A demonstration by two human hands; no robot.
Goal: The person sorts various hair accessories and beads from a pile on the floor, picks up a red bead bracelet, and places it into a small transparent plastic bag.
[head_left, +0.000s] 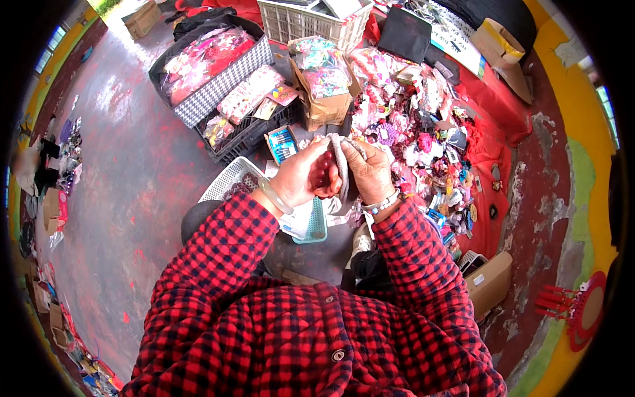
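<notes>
My left hand [296, 173] is closed around a cluster of dark red beads [322, 171], which shows between its fingers and palm. A strip of grey cloth [342, 173] stands between my two hands, and the left fingertips touch its near side. Pinched between the thumb and fingers of my right hand [374, 173] is the upper edge of this cloth. Just below the hands sits a light blue plastic basket [319, 231] with white paper in it. To the left of it a white perforated basket [223, 180] holds dark beaded pieces.
A small box of blue-wrapped items [282, 144] lies beyond my left hand. Farther off stand a cardboard box of bagged goods [324, 114], a houndstooth bin [221, 86] and a pale crate [311, 25]. Colourful hair ornaments [417, 132] spread over red cloth at right.
</notes>
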